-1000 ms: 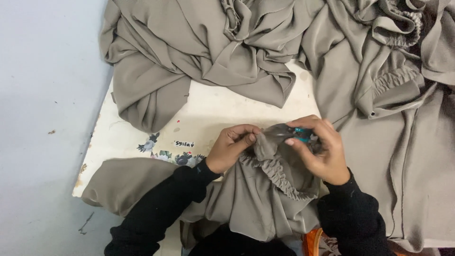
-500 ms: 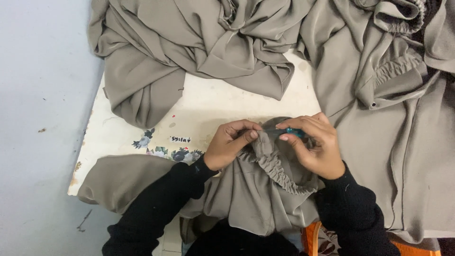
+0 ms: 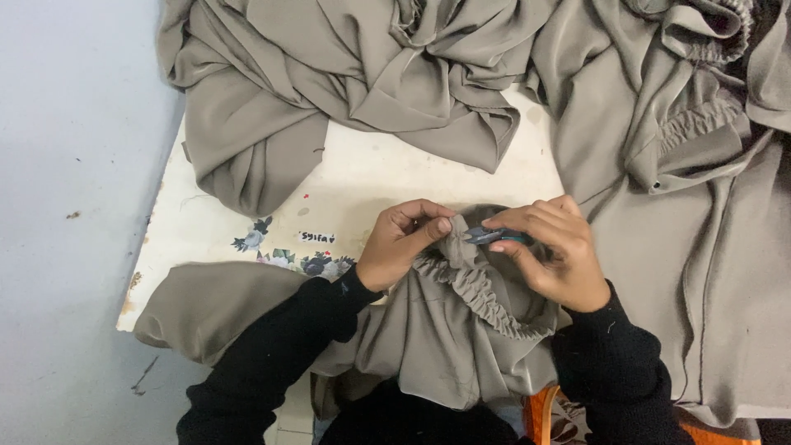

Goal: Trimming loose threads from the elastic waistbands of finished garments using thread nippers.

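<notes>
Change since earlier frame: both hands a little lower and closer together over the gathered edge; snips' tip now against the cloth fold; view shifted slightly, more of the far pile showing.
Hands: two, both in black sleeves.
Left hand: fingers curled tight, pinching a small upright fold of the grey garment between thumb and fingertips.
Right hand: closed around small thread snips, blades pointing left toward the pinched fold.
Snips: one pair, dark metal tip with a teal handle, mostly hidden under the right fingers; tip touching or just beside the fold, cannot tell which.
Garment in hand: one, grey, with a ruffled elastic band running diagonally from the left thumb down toward the right wrist; draped over the near table edge into the lap.
Other grey cloth: two heaps, one pile across the far left of the table, one spread over the right side with its own gathered band.
Table: one, white, worn top, with a small floral sticker near the left hand.
Edges: left table edge chipped, bordering a pale blue floor; near edge covered by the garment.
Open room: bare tabletop between the far pile and the hands; cloth crowding right and far sides.
Seat: orange edge showing beside the right sleeve.
</notes>
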